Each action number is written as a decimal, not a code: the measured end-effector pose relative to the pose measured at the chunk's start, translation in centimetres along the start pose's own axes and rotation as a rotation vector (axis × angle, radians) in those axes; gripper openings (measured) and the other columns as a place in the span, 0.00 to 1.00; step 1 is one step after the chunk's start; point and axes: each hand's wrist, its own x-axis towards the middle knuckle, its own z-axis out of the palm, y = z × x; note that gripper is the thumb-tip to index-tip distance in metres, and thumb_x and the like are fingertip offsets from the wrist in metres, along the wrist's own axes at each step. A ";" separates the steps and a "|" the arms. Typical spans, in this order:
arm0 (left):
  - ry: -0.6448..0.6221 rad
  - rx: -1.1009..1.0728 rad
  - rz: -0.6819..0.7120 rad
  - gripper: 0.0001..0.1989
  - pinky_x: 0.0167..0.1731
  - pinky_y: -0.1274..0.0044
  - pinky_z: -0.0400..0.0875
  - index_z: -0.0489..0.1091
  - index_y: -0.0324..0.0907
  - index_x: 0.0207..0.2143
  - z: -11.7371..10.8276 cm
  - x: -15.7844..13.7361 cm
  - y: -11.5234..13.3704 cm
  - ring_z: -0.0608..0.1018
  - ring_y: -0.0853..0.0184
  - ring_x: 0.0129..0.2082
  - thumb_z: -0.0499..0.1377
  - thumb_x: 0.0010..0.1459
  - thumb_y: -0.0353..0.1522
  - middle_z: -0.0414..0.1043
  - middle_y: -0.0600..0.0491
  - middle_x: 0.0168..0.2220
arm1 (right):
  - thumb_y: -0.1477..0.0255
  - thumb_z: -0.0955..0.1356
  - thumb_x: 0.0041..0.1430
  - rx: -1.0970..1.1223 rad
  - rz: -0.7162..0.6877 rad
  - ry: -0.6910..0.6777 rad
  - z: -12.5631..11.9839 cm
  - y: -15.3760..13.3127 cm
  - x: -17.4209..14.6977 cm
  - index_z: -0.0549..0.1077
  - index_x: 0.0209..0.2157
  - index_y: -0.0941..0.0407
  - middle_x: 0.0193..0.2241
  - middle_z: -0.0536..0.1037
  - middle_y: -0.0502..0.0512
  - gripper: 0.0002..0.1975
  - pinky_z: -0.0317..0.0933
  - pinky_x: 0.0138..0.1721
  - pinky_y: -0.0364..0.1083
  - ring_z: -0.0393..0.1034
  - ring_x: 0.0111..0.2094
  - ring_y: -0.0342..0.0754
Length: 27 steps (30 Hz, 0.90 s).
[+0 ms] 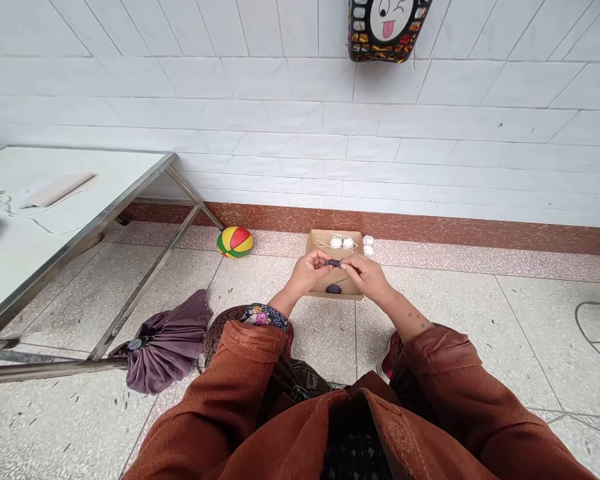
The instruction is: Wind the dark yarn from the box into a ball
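Observation:
My left hand (310, 270) pinches one end of a small dark blue piece of yarn work (333, 263). My right hand (370, 277) has its fingers closed at the other end. Whether a hook or needle is in the fingers is too small to tell. Below the hands a shallow cardboard box (316, 285) sits on the floor. A dark ball of yarn (333, 289) lies in its near part, with a thin dark strand rising towards my right hand. Two white balls of yarn (336, 242) rest at the box's far end.
More white balls (369, 245) lie just right of the box. A striped ball (235, 242) is by the wall, near a metal-framed table (130, 163) on the left. A purple cloth bag (167, 343) lies beside the table frame. A black basket (360, 50) hangs on the tiled wall.

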 end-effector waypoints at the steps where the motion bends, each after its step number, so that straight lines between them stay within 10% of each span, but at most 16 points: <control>1: -0.032 0.001 -0.011 0.14 0.38 0.76 0.69 0.71 0.39 0.33 0.1 -0.1 0.1 0.77 0.71 0.32 0.71 0.46 0.32 0.77 0.53 0.32 | 0.68 0.63 0.69 0.008 0.025 0.041 -0.2 0.2 0.2 0.74 0.36 0.54 0.33 0.78 0.55 0.10 0.65 0.40 0.47 0.73 0.36 0.49; 7: -0.180 -0.144 -0.071 0.16 0.39 0.76 0.70 0.72 0.39 0.34 0.6 -0.5 0.5 0.78 0.69 0.34 0.72 0.45 0.33 0.78 0.53 0.33 | 0.69 0.63 0.67 -0.016 0.198 0.018 0.5 1.9 0.2 0.75 0.34 0.54 0.31 0.77 0.54 0.10 0.63 0.39 0.46 0.71 0.35 0.49; 18: 0.149 -0.078 0.012 0.14 0.36 0.77 0.69 0.73 0.39 0.34 -0.1 0.5 -0.3 0.75 0.72 0.30 0.70 0.45 0.32 0.75 0.56 0.29 | 0.67 0.62 0.69 0.004 0.052 -0.248 2.6 -0.3 -0.6 0.74 0.36 0.54 0.32 0.77 0.54 0.11 0.64 0.39 0.46 0.72 0.35 0.49; 27: 0.017 0.087 -0.033 0.11 0.35 0.77 0.70 0.74 0.38 0.33 -0.2 0.1 -0.9 0.77 0.70 0.30 0.69 0.46 0.29 0.77 0.53 0.31 | 0.63 0.63 0.68 0.128 0.124 0.032 -1.3 -0.2 1.2 0.74 0.35 0.53 0.31 0.77 0.53 0.13 0.63 0.36 0.46 0.70 0.32 0.48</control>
